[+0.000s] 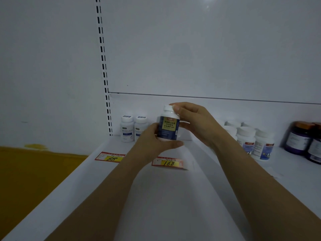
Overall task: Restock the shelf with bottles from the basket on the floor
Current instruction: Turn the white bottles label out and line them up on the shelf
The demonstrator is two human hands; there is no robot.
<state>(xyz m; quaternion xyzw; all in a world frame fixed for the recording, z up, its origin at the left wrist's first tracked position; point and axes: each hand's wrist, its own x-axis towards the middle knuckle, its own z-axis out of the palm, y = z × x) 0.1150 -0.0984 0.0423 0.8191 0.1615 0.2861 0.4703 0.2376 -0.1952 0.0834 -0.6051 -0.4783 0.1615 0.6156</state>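
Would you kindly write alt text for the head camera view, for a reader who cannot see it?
Two hands hold a white bottle with a dark blue label upright at a white shelf, the left hand gripping its base and the right hand its top. Two white bottles stand to its left, more white bottles and dark jars to its right.

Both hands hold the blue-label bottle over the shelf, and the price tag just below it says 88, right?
Not quite: left hand and right hand hold the blue-label bottle over the shelf, but the head view shows the price tag just below it says 168; the 88 tag lies further left.
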